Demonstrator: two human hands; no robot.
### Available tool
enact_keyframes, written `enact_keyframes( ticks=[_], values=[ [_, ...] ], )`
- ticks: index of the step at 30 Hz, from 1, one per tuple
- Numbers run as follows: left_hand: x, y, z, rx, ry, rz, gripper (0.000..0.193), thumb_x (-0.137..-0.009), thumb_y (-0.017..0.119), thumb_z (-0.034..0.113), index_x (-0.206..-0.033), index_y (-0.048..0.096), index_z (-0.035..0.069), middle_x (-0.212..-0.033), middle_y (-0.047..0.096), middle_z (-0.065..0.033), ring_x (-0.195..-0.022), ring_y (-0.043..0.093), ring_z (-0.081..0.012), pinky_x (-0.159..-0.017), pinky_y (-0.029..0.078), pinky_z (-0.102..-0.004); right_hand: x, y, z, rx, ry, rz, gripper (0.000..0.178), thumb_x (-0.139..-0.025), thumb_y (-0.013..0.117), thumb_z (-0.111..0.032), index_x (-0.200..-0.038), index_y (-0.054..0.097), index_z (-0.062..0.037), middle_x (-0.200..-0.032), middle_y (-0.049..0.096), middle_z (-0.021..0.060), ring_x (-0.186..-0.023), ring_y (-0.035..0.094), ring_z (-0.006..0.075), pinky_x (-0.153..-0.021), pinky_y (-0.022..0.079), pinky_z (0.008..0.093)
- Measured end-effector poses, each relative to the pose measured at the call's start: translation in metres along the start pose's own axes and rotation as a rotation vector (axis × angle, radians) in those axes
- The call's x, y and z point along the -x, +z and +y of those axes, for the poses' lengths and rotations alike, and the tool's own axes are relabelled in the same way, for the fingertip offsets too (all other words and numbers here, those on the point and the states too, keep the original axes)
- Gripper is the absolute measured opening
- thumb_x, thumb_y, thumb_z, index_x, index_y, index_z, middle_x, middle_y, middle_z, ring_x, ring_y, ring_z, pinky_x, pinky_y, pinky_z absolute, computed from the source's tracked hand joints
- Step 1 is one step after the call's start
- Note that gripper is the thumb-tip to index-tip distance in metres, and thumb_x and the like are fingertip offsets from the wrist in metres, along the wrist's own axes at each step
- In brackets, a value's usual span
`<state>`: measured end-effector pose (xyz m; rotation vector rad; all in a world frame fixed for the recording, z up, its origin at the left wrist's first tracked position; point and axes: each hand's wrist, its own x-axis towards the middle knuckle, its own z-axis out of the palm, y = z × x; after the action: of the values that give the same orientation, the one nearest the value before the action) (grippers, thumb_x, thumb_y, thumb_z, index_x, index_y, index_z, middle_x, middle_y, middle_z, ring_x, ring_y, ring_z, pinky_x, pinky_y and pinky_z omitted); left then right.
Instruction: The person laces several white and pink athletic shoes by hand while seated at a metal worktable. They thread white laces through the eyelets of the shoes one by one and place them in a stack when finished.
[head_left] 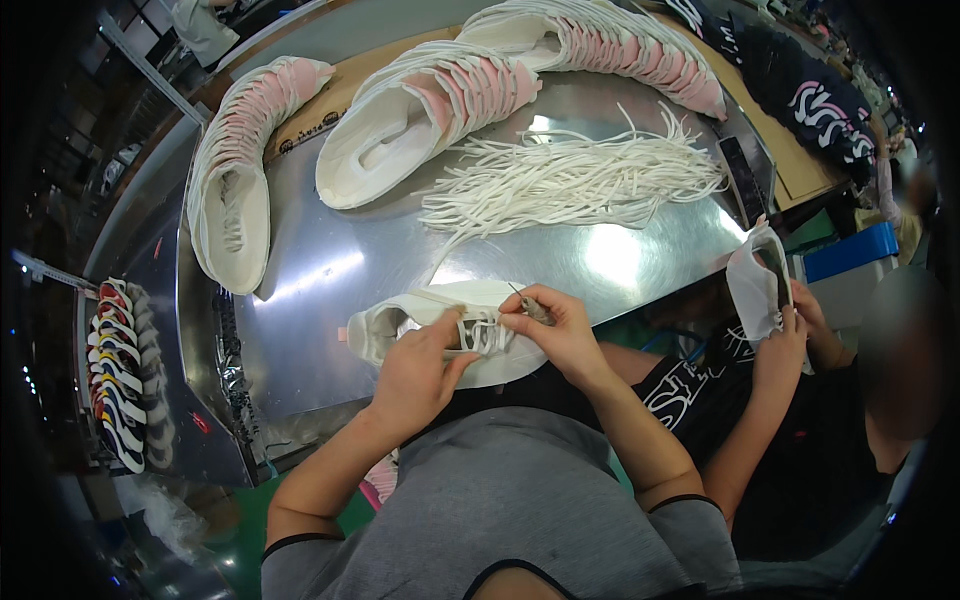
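A white shoe upper (pixel 510 370) lies at the table's near edge, its heel opening to the left and a white lace (pixel 487 336) crossing its eyelets. My left hand (pixel 415 372) is closed on the upper, index finger at the throat and thumb beside the lacing. Over the eyelet rows, my right hand (pixel 562 335) is closed around a thin pointed awl (pixel 537 311) with a pale, thick handle. Its thumb and index finger pinch close to the lace; whether they grip the lace too is hard to see.
A pile of loose white laces (pixel 580 180) lies beyond the upper. Nested stacks of uppers stand at the left (pixel 235 185), middle (pixel 390 140) and far right (pixel 640 55). A dark phone (pixel 741 180) lies at the right edge. At the right, a co-worker's hands (pixel 785 335) hold another upper (pixel 757 285).
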<state>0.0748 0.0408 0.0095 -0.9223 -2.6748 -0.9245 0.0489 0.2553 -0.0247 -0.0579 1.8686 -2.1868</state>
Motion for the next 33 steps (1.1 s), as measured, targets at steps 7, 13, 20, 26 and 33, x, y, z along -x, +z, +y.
enact_keyframes(
  ticks=[7, 13, 20, 26, 33],
  values=[
    [-0.001, -0.002, -0.001, 0.237, -0.645, -0.072, 0.062, -0.098, 0.058, 0.025, -0.145, 0.028, -0.001, -0.088, 0.069, -0.0245, -0.084, 0.066, -0.0429, -0.075, 0.050, -0.0468, 0.000, 0.003, -0.035, -0.474, 0.172, -0.358, 0.014, -0.089, 0.069, -0.007, -0.102, 0.066, -0.0008, -0.088, 0.065, 0.0002, -0.079, 0.058, 0.0049, -0.071, 0.047, 0.0203],
    [0.003, 0.015, -0.019, 0.257, -0.591, 0.068, 0.046, -0.099, 0.053, 0.029, -0.138, 0.046, 0.004, -0.092, 0.066, -0.0242, -0.093, 0.062, -0.0384, -0.081, 0.047, -0.0452, -0.033, 0.025, -0.003, 0.103, -0.006, -0.166, 0.015, -0.089, 0.067, -0.005, -0.104, 0.065, -0.0010, -0.090, 0.064, 0.0010, -0.082, 0.059, 0.0064, -0.074, 0.049, 0.0226],
    [0.002, 0.026, -0.017, 0.195, -0.589, 0.199, 0.045, -0.086, 0.072, 0.028, -0.124, 0.062, 0.008, -0.096, 0.067, -0.0171, -0.085, 0.059, -0.0333, -0.078, 0.046, -0.0408, -0.031, 0.031, 0.005, 0.289, -0.103, -0.093, 0.014, -0.090, 0.065, -0.007, -0.103, 0.066, -0.0028, -0.093, 0.068, 0.0065, -0.078, 0.062, 0.0109, -0.070, 0.051, 0.0261],
    [-0.001, 0.031, -0.016, 0.066, -0.514, 0.298, 0.046, -0.077, 0.077, 0.025, -0.119, 0.064, 0.012, -0.095, 0.067, -0.0161, -0.086, 0.058, -0.0323, -0.080, 0.043, -0.0397, -0.012, 0.032, 0.000, 0.292, -0.157, -0.054, 0.022, -0.092, 0.066, -0.011, -0.111, 0.061, -0.0020, -0.097, 0.069, 0.0114, -0.080, 0.068, 0.0174, -0.069, 0.053, 0.0302],
    [-0.003, 0.029, -0.015, 0.066, -0.543, 0.283, 0.043, -0.076, 0.077, 0.016, -0.116, 0.065, 0.009, -0.106, 0.066, -0.0147, -0.098, 0.056, -0.0311, -0.089, 0.042, -0.0393, 0.004, 0.023, -0.009, 0.642, -0.148, -0.031, 0.016, -0.095, 0.063, -0.010, -0.104, 0.057, 0.0014, -0.083, 0.070, 0.0123, -0.076, 0.070, 0.0211, -0.070, 0.054, 0.0293]
  ],
)
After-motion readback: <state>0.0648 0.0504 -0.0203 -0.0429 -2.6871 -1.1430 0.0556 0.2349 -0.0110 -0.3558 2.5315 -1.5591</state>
